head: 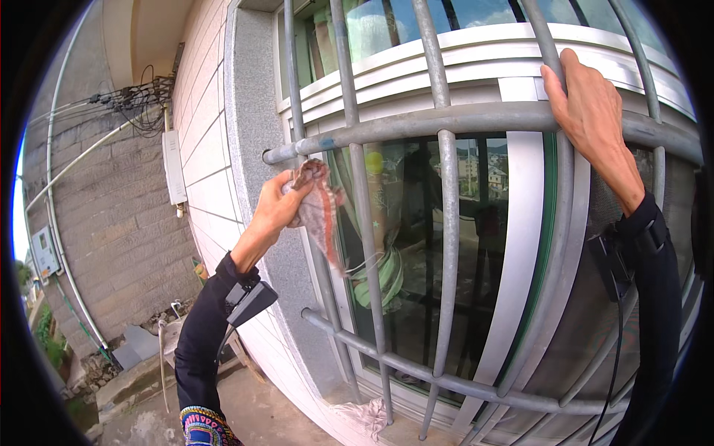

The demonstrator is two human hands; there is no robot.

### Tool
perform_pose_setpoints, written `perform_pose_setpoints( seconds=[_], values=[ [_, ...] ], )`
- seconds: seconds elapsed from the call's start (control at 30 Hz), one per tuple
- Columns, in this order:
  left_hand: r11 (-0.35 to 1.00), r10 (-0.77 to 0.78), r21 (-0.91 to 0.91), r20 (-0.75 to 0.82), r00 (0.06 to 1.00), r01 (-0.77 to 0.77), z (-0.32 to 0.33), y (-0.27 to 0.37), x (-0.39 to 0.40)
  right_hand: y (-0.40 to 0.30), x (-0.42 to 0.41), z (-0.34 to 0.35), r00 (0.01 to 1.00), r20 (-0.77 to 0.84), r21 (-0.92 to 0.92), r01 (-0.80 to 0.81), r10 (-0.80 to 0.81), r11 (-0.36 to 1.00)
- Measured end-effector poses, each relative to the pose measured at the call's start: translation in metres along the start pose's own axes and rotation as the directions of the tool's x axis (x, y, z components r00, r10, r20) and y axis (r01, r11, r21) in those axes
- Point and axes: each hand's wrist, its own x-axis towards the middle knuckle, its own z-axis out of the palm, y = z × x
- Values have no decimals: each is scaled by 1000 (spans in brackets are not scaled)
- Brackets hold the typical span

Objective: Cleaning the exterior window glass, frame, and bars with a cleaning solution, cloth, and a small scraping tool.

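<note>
My left hand grips a dirty greyish-pink cloth with a reddish stripe; its lower end hangs down as a point. The cloth is at a vertical bar near the left end of the upper horizontal pipe of a grey metal window grille. High on the right, my right hand is around a vertical bar, just above where it meets that pipe. Behind the grille is a sliding window with a white frame and dark, reflecting glass.
A second pale cloth lies on the sill at the bottom. The lower horizontal pipe crosses the bars. Granite edging and a tiled wall border the window. Bundled cables and a white box are at the left.
</note>
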Motion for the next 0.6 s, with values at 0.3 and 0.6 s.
perform_pose_setpoints(
  seconds=[0.3, 0.6],
  values=[
    [930, 342, 229, -243, 908, -289, -45, 4, 129, 5, 5, 0, 999, -15, -28, 32, -32, 999],
    [909, 350, 339, -299, 888, -244, -4, -46, 70, 12, 2, 6, 999, -18, -41, 41, -42, 998]
  ],
)
